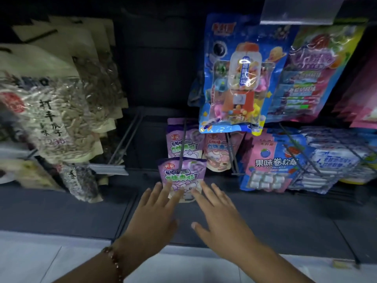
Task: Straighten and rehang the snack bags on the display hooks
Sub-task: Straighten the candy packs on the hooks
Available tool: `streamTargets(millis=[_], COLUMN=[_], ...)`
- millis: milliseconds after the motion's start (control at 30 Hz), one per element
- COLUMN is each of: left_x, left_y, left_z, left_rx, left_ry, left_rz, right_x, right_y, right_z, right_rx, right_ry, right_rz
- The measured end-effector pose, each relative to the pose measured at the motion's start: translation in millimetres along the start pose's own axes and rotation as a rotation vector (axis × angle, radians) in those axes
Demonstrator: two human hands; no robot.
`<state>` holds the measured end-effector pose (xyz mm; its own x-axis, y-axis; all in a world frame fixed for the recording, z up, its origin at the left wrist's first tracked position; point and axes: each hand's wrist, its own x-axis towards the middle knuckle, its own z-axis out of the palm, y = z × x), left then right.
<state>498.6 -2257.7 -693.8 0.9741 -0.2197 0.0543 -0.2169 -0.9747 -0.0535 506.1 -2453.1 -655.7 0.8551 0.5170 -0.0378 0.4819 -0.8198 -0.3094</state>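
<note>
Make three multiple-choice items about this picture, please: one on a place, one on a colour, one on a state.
1. Where does the front purple bag hang?
A. on a hook, in front of another purple bag
B. inside the wire basket
C. on the floor

2. Which main colour has the large bag with the gumball machine?
A. green
B. blue
C. black

3. How are the left hand and right hand?
A. both fists
B. one holds a bottle
C. both open, fingertips at the front purple bag

Key: 1 A, the hook wire runs through its top; 2 B, blue background; 3 C, fingers are straight.

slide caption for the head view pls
Both hands, left and right, touch the front purple bag on its hook.
</note>
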Motion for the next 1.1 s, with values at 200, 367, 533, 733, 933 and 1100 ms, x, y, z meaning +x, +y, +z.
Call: streamTargets(millis=[200,367,533,733,933,1100], left_x=[19.2,36.3,48.7,83.6,130.2,152.7], left_y=[-20.1,-14.9,-17.7,-29.2,-33.0,-48.5], left_z=[9.3,20.1,34.4,47.6,69.1,93.2], left_rx=[0.020,-0.021,0.015,0.048,0.004,-0.311], left_ry=[-0.073,-0.092,-0.115,-0.067,0.018,0.288], left_rz=[-0.104,-0.107,-0.102,-0.098,-0.145,-0.069], right_x=[33.4,58.7,80.6,113.4,155.9,178.2], right_y=[2.8,3.9,4.3,13.9,40.0,63.8], right_z=[29.3,43.6,55.3,57.5,53.8,58.3], right_rx=[0.003,0.023,0.036,0.017,0.009,0.262], right_ry=[0.014,0.067,0.092,0.147,0.190,0.339], right_rz=[0.082,0.166,0.207,0.222,0.206,0.124])
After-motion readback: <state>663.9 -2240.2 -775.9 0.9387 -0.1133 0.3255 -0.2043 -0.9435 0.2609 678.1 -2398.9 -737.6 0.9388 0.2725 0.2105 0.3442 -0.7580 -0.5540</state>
